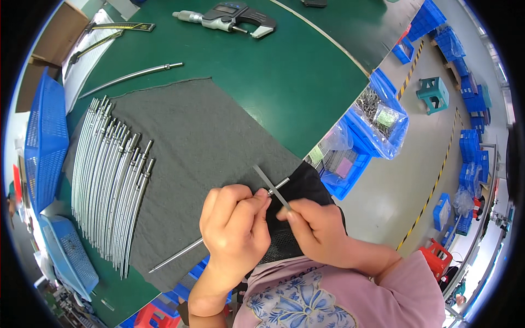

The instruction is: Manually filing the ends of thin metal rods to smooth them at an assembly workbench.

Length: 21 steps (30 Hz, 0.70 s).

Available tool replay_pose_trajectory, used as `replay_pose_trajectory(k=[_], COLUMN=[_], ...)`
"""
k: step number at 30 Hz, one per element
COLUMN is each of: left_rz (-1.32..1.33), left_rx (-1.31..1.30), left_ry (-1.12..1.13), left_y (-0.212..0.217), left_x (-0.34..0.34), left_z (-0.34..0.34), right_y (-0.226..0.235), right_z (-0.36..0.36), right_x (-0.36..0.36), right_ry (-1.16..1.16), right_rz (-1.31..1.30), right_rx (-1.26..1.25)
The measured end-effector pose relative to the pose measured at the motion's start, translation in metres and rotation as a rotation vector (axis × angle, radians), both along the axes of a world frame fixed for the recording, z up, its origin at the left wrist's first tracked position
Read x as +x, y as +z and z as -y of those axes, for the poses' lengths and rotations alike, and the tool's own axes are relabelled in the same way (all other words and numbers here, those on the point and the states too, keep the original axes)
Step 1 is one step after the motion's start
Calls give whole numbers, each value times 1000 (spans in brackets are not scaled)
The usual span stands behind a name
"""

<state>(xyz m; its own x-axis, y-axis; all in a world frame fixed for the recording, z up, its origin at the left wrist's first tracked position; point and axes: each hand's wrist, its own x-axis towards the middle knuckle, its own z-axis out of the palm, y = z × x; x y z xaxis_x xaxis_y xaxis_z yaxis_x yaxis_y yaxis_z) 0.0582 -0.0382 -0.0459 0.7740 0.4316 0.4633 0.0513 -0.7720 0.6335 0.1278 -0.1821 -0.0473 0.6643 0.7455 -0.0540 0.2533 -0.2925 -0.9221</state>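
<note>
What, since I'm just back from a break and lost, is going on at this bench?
A person's left hand holds a thin metal rod, and the right hand pinches a flat gray strip that crosses over it near one end. To the left, a row of similar rods lies on a dark cloth. One more rod lies beyond the cloth, and a measuring tool lies farther back on the green table.

Workshop | micrometer (224,22) | metal rods (106,180) | blue parts bins (350,186) | striped floor tape (411,69)
</note>
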Motion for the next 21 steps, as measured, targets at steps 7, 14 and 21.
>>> replay_pose_trajectory(k=[7, 14, 21], left_rz=[-8, -19, -20], left_rx=[15, 17, 26], left_ry=[-17, -31, -41], left_y=[1, 3, 2], left_x=[-1, -2, -1], left_z=[0, 0, -1], right_y=[-5, -16, -17], right_z=[-5, -12, -11], right_x=[1, -4, -2], right_ry=[5, -49, -19], right_rz=[-81, 6, -20], right_rx=[74, 154, 119])
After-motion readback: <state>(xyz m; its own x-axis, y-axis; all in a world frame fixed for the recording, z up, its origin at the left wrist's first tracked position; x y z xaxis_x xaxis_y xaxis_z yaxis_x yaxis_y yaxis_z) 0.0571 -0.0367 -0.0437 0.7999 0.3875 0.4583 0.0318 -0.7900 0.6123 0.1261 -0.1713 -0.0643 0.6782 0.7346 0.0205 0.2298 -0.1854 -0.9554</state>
